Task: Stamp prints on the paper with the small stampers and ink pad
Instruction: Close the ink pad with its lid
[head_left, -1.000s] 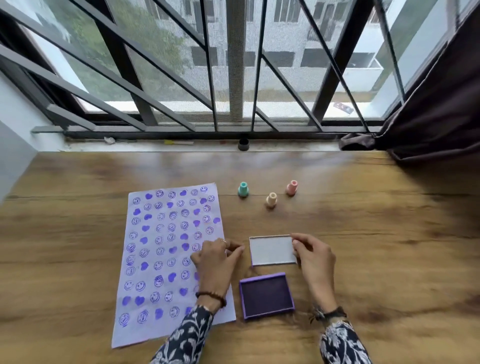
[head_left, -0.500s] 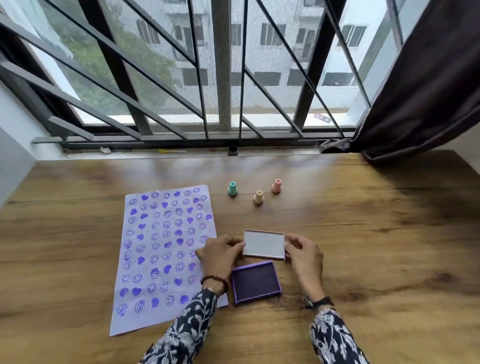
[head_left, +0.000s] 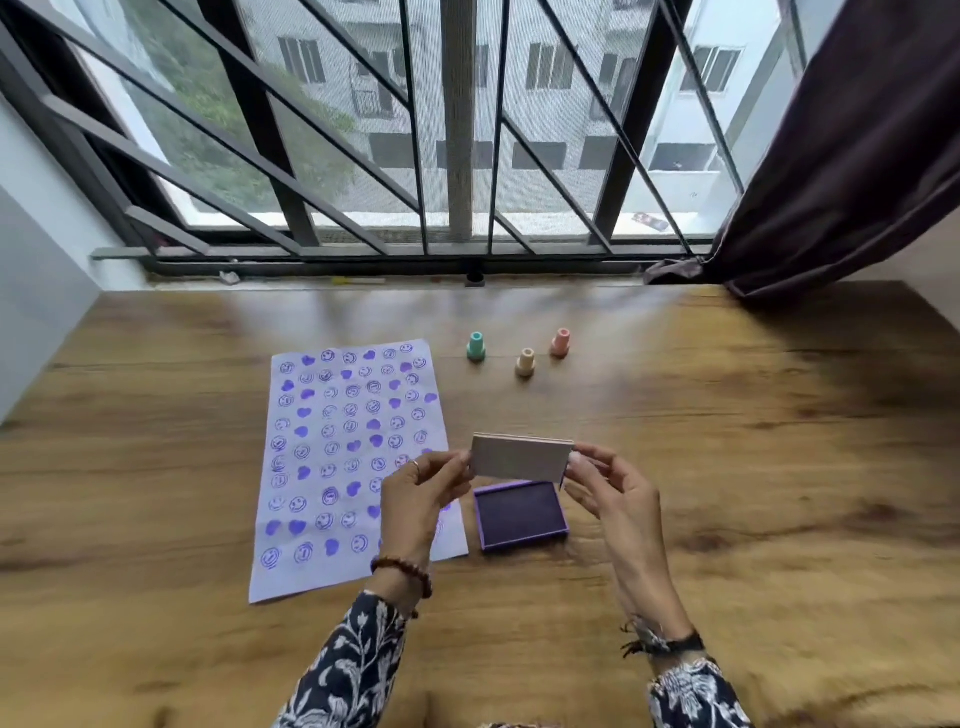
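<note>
A white sheet of paper (head_left: 332, 441) covered in purple smiley and heart prints lies on the wooden table (head_left: 727, 467). To its right sits the open purple ink pad (head_left: 519, 512). Above the pad, both hands hold its pale lid (head_left: 519, 457) in the air: my left hand (head_left: 421, 493) pinches the left edge, my right hand (head_left: 613, 493) the right edge. Three small stampers stand upright farther back: a green stamper (head_left: 476, 346), a cream stamper (head_left: 525, 362) and a pink stamper (head_left: 560, 343).
A barred window (head_left: 457, 130) runs along the table's far edge. A dark curtain (head_left: 857, 156) hangs at the back right, its hem resting on the table corner. A grey wall (head_left: 36, 260) borders the left side.
The lid was resting on the table behind the ink pad; both hands have lifted it off the table and now hold it over the pad. The camera view has tilted.
</note>
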